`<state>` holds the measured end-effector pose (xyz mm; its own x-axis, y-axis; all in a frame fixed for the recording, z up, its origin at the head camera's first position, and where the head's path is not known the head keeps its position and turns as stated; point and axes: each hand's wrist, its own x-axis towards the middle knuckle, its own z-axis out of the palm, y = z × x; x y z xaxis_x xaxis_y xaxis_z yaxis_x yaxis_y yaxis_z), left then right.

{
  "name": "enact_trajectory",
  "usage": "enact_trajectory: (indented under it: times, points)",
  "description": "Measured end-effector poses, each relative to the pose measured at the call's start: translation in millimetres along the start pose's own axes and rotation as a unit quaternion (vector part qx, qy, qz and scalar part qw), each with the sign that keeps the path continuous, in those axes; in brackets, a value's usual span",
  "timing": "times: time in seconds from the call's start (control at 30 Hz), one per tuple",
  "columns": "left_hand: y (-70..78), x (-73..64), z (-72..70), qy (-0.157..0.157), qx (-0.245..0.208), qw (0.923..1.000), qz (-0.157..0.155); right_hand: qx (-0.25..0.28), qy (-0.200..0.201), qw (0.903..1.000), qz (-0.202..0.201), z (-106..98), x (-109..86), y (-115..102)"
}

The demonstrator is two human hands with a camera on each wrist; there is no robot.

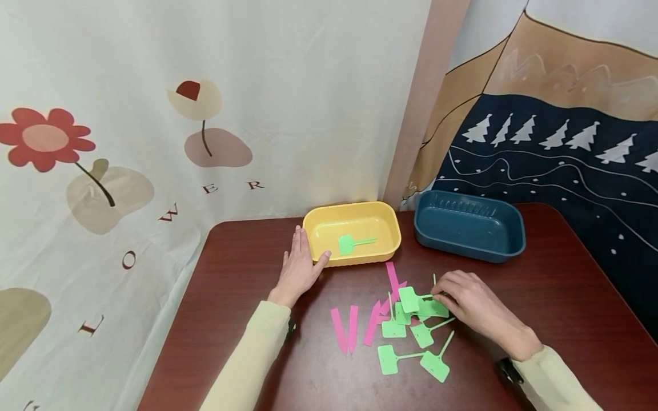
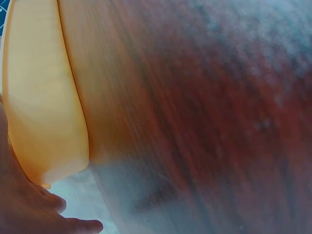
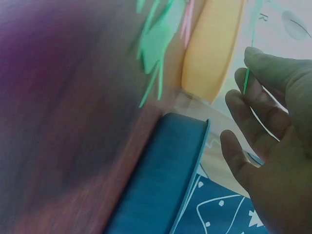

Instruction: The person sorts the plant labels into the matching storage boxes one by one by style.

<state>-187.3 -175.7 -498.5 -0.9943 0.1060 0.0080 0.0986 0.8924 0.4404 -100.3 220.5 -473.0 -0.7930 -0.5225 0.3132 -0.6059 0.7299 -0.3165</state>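
My right hand (image 1: 475, 305) pinches the thin stem of a green plant label (image 1: 409, 299) between thumb and fingertips, over a loose pile of similar labels. In the right wrist view the pinched stem (image 3: 247, 80) shows as a thin green line. My left hand (image 1: 299, 269) rests against the left front corner of a yellow tray (image 1: 354, 261), fingers straight along its side and thumb at the front rim. One green plant label (image 1: 346, 244) lies inside that tray. Several green labels (image 1: 435, 365) and flat pink plant stakes (image 1: 353, 329) are scattered on the table.
A dark blue tray (image 1: 465, 248) stands right of the yellow one, at the back of the brown table (image 1: 231, 274). Directly behind the table hangs a printed curtain (image 1: 308, 114). The table's right edge slopes away past the blue tray.
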Motion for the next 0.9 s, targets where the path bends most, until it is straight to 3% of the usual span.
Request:
enact_trajectory:
  times: [0.43,0.67,0.9]
  points:
    - [2.0,-1.5,-1.4,0.009,0.004,0.9999,0.005,0.033,0.029,0.9973,0.060,-4,36.3,-15]
    - [1.5,-2.2,-0.7,0.013,0.008,0.9999,0.006,0.050,0.059,0.9956,0.053,-3,55.6,-19]
    - [1.0,-2.2,0.0,0.019,0.013,0.9997,0.006,0.063,0.054,0.9944,0.066,-2,75.7,-22]
